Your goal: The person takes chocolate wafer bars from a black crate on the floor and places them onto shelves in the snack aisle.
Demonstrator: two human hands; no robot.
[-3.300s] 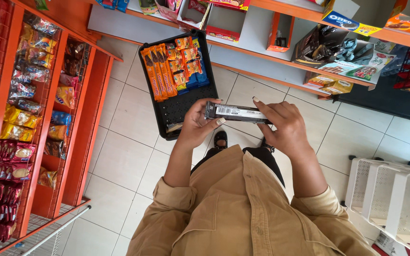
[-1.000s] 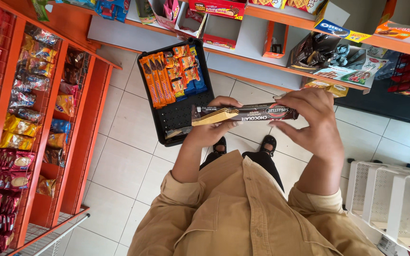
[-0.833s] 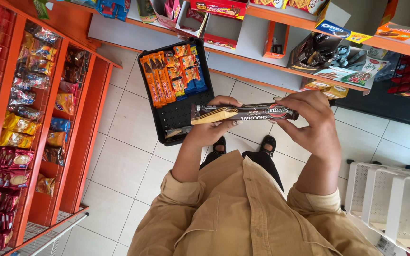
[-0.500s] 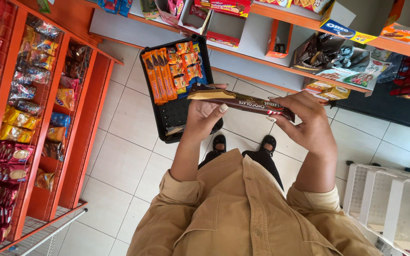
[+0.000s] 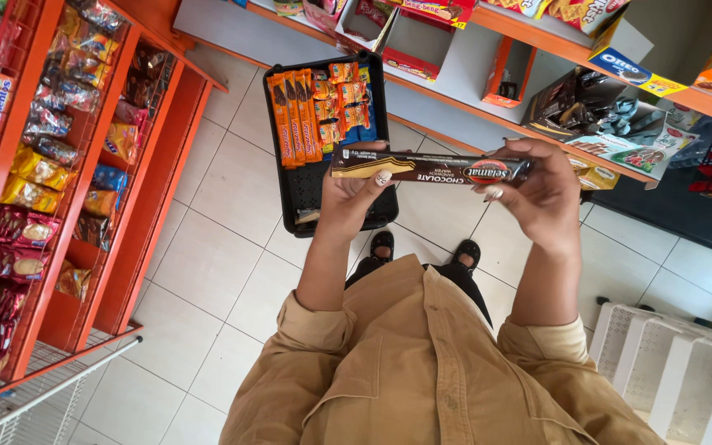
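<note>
A black tray (image 5: pixel 302 194) of orange snack packs (image 5: pixel 294 115) is lying on the tiled floor (image 5: pixel 216 206); a white crate (image 5: pixel 677 371) is sitting beside orange shelves (image 5: pixel 158 124).

dark brown wafer pack (image 5: pixel 430 168), black tray (image 5: pixel 306 185), orange shelves (image 5: pixel 138 173)

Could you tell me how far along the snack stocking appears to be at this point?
Done: the orange racks at the left look filled with packets. In hand: left hand and right hand hold a long dark wafer pack level, one at each end. Left: the black tray on the floor holds more orange packs, and one shelf box looks empty.
</note>
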